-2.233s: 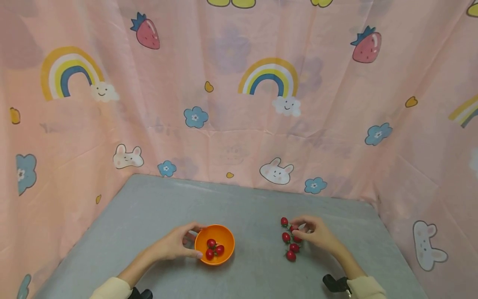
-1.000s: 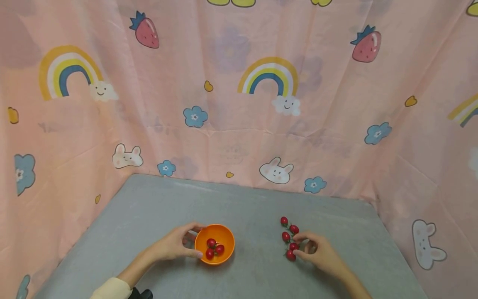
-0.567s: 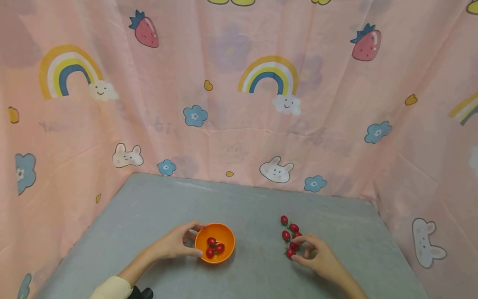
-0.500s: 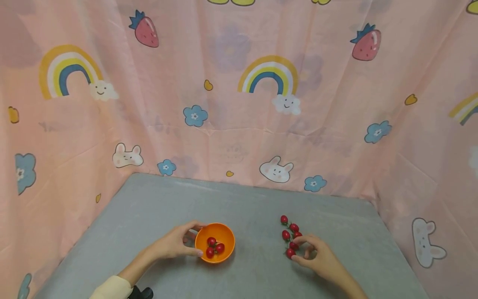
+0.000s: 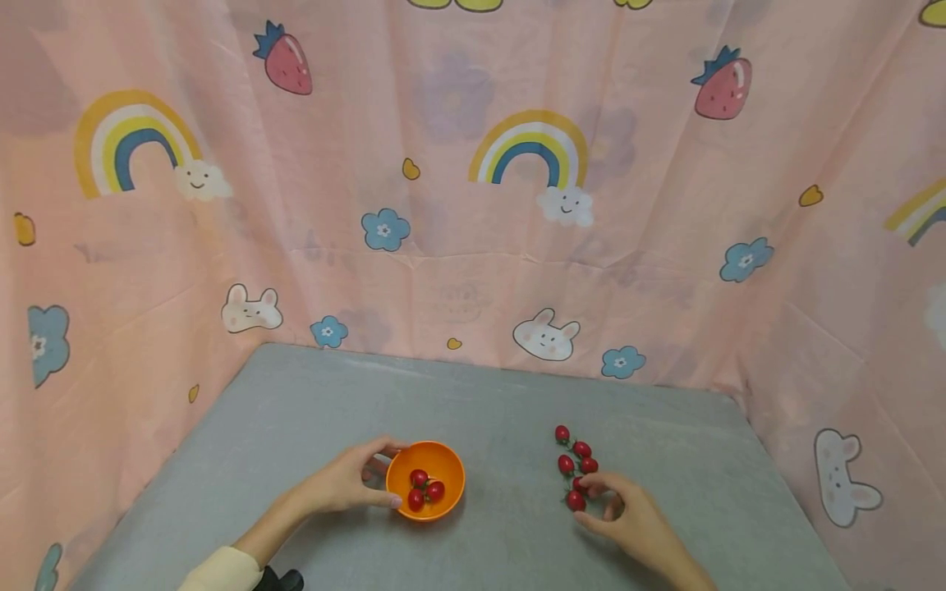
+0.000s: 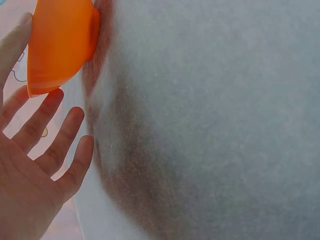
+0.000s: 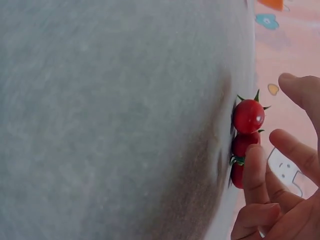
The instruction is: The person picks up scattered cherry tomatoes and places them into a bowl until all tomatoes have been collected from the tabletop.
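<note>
In the head view, an orange bowl stands on the table with three cherry tomatoes inside. My left hand holds the bowl's left side, thumb on the near rim and fingers at the far rim; the left wrist view shows the other fingers spread below the bowl. To the right lie several more cherry tomatoes with green stems, in a loose double row. Beside the nearest ones is my right hand, its thumb and index finger apart. The right wrist view has the fingers right at the tomatoes, nothing gripped.
A grey table carries everything. A pink curtain printed with rainbows, strawberries and rabbits surrounds its back and sides. A black strap piece shows below my left sleeve.
My right hand has come from the far tomatoes toward the near end of the row, and its thumb has just drawn away from the nearest tomato. Left hand and bowl stay put.
</note>
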Demonstrator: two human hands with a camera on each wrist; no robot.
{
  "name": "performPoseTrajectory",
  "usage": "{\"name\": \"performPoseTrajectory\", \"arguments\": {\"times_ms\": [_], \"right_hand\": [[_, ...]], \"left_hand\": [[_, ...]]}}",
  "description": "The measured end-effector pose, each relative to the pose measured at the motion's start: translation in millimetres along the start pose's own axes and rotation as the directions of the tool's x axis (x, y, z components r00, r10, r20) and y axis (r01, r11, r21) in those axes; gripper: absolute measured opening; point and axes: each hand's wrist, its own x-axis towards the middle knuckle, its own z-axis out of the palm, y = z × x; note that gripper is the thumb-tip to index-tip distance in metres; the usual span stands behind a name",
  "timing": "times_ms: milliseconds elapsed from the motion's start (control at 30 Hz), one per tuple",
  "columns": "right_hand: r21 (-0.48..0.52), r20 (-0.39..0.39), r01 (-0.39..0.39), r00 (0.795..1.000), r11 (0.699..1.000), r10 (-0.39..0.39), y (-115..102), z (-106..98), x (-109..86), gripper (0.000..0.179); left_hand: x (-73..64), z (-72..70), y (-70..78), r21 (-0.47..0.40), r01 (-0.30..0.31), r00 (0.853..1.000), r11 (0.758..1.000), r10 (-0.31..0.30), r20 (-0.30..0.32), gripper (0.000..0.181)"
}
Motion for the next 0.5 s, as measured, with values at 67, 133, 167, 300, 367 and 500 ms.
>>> {"name": "performPoseTrajectory", "arguments": {"times_ms": [67, 133, 167, 300, 367, 500], "right_hand": [[-0.009, 0.005, -0.016, 1.000, 1.000, 0.016, -1.2, 0.4, -0.4, 0.041], [-0.018, 0.009, -0.033, 0.999, 0.999, 0.033, -2.3, 0.8, -0.3, 0.041], [-0.022, 0.011, -0.040, 0.999, 0.999, 0.041, -2.8, 1.0, 0.0, 0.041], [-0.037, 0.021, -0.056, 0.998, 0.998, 0.057, -4.2, 2.3, 1.2, 0.040], [-0.054, 0.023, -0.060, 0.998, 0.997, 0.061, -4.3, 3.2, 2.2, 0.038], [-0.094, 0.023, -0.074, 0.997, 0.993, 0.077, -3.3, 5.5, 3.4, 0.034]], "left_hand": [[-0.1, -0.3, 0.6, 0.006, 0.001, 1.000, 1.000, -0.001, -0.002, 0.063], [-0.1, -0.5, 1.1, 0.011, 0.005, 1.000, 1.000, -0.005, -0.002, 0.063], [0.0, -0.6, 1.3, 0.011, 0.007, 1.000, 1.000, -0.007, -0.002, 0.064], [0.3, -1.1, 1.5, 0.010, 0.016, 1.000, 1.000, -0.016, -0.001, 0.063], [0.3, -1.0, 1.3, 0.008, 0.018, 1.000, 1.000, -0.018, -0.001, 0.064], [-0.2, -0.7, 1.3, -0.003, 0.019, 1.000, 1.000, -0.019, -0.002, 0.065]]}}
